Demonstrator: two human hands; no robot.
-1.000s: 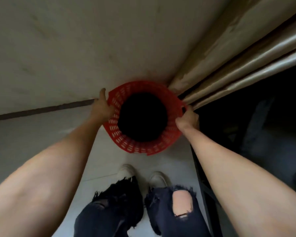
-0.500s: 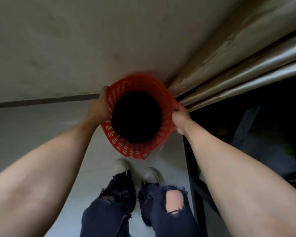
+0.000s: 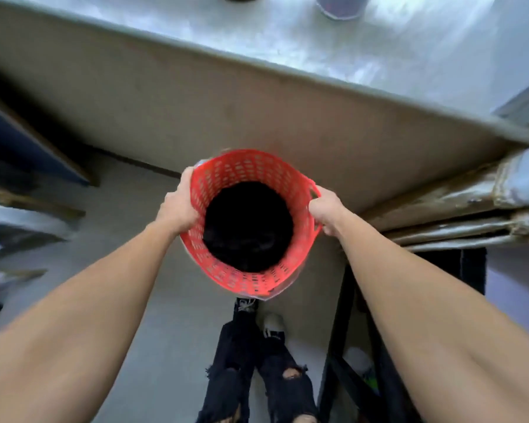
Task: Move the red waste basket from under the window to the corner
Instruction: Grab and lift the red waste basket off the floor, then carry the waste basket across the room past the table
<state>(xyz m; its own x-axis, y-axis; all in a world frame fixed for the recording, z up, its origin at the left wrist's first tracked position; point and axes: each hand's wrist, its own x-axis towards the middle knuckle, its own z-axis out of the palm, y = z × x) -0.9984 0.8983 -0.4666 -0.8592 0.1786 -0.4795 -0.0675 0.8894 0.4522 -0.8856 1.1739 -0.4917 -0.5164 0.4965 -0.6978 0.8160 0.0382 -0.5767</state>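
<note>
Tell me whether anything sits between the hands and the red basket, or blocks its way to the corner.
Nothing sits between them: the left hand and right hand already grip the red basket at its rim. This view doesn't make clear which corner is meant, so that path cannot be judged.

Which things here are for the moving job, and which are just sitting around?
For the job:
red waste basket, held at its rim
left hand on one side
right hand on the other

Just sitting around:
sill above
jar on the sill
folded curtain at right
dark metal frame by the shoes
</note>
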